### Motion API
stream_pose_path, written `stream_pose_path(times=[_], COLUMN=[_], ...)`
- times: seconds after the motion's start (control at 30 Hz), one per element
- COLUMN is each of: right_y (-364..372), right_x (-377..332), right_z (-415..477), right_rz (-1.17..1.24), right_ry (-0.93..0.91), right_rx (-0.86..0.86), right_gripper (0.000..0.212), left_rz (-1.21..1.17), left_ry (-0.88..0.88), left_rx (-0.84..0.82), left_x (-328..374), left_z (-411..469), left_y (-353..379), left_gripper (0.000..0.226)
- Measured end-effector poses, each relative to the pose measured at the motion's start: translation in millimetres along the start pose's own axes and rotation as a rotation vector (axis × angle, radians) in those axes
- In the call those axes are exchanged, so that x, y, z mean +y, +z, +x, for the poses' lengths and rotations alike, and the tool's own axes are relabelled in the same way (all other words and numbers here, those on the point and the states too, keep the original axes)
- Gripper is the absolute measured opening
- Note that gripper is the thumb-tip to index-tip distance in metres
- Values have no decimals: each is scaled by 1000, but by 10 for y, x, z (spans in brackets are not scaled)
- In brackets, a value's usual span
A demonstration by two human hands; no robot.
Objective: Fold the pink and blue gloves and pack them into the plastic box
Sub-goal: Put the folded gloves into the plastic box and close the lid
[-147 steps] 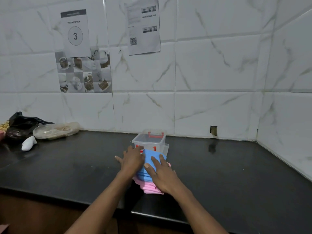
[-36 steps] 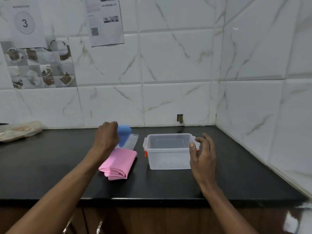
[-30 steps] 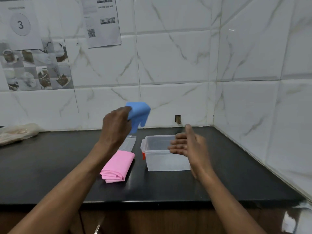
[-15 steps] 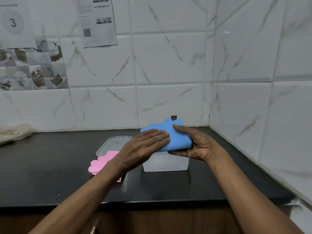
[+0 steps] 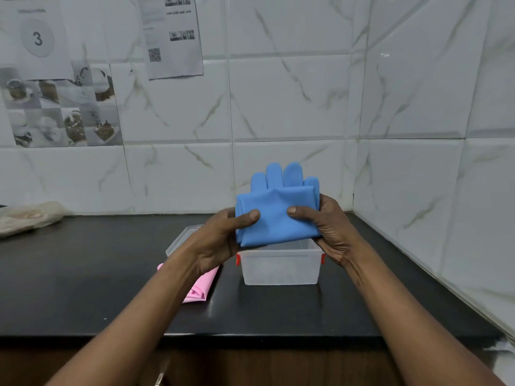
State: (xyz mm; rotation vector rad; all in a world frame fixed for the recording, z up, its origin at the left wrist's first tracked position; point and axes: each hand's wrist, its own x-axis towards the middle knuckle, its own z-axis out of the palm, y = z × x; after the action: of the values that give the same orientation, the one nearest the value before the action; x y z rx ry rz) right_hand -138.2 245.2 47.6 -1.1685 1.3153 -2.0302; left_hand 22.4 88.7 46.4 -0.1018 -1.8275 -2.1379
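- Since half a second ago the folded blue gloves (image 5: pixel 278 215) have tipped up from lying flat between the hands, and their fingertips now point up in front of the wall tiles (image 5: pixel 292 107).
- Back then the left hand (image 5: pixel 220 240) lay with straight fingers on top of the bundle. Now it grips the bundle's left edge, with the thumb pressed across the near face.
- On the other edge the right hand (image 5: pixel 328 232) grips in the same way, thumb on the near face and fingers hidden behind the fabric.
- Held clear of everything, the bundle sits just above the open plastic box (image 5: pixel 281 267), and its lower edge covers part of the box's far rim.
- That box stands on the black counter (image 5: pixel 83 274) with a red clip (image 5: pixel 237 259) at each end. I cannot see anything inside it.
- Its clear lid (image 5: pixel 181 240) lies flat on the counter to the left of the box, partly behind the left wrist.
- Nearer the counter's edge, the folded pink gloves (image 5: pixel 199 288) lie left of the box, half covered by the left forearm.
- At the far left a crumpled plastic bag (image 5: pixel 28 217) rests against the wall.
- Two paper sheets hang on the tiles, one marked with a 3 (image 5: pixel 36 37) and one with a QR code (image 5: pixel 172 34).
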Motion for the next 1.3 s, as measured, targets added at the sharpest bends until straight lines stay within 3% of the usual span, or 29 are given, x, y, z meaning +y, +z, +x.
stream_pose_path(times=[0.1, 0.2, 0.3, 0.33, 0.43, 0.6, 0.83, 0.93, 1.1, 1.17, 1.23, 1.3], right_y=[-20, -81, -144, -154, -173, -156, -17, 10, -26, -33, -46, -34], right_x=[52, 11, 30, 52, 158, 350, 474, 570, 761, 773, 795, 803], right_z=[76, 244, 475, 535, 635, 680, 794, 854, 876, 891, 914, 915], right_rz=[-163, -442, -708, -765, -883, -1223, -1629, -1760, -1786, -1736, -1730, -1792], right_ry=[-1, -14, 37, 75, 211, 390, 525, 573, 682, 718, 716, 662], right_rx=[26, 182, 283, 293, 253, 81, -126, -246, -296, -279, -310, -344], right_gripper=[50, 55, 29, 21, 23, 23, 27, 15, 11, 14, 26, 29], left_rz=[73, 152, 245, 286, 457, 674, 1113, 1319, 1536, 1624, 1601, 1552], left_ry=[45, 3, -98, -149, -312, -545, -701, -741, -670, -541, -346, -192], left_rx=[163, 284, 390, 432, 517, 476, 340, 233, 201, 247, 363, 378], left_x=[84, 124, 90, 62, -43, -260, -408, -560, -711, -737, -726, -643], left_z=[262, 547, 815, 894, 1048, 1112, 1235, 1273, 1299, 1292, 1267, 1250], left_y=[31, 63, 88, 84, 19, -27, -11, -19, -76, -88, -107, -124], left_gripper=[44, 32, 17, 20, 33, 18, 19, 26, 39, 33, 22, 19])
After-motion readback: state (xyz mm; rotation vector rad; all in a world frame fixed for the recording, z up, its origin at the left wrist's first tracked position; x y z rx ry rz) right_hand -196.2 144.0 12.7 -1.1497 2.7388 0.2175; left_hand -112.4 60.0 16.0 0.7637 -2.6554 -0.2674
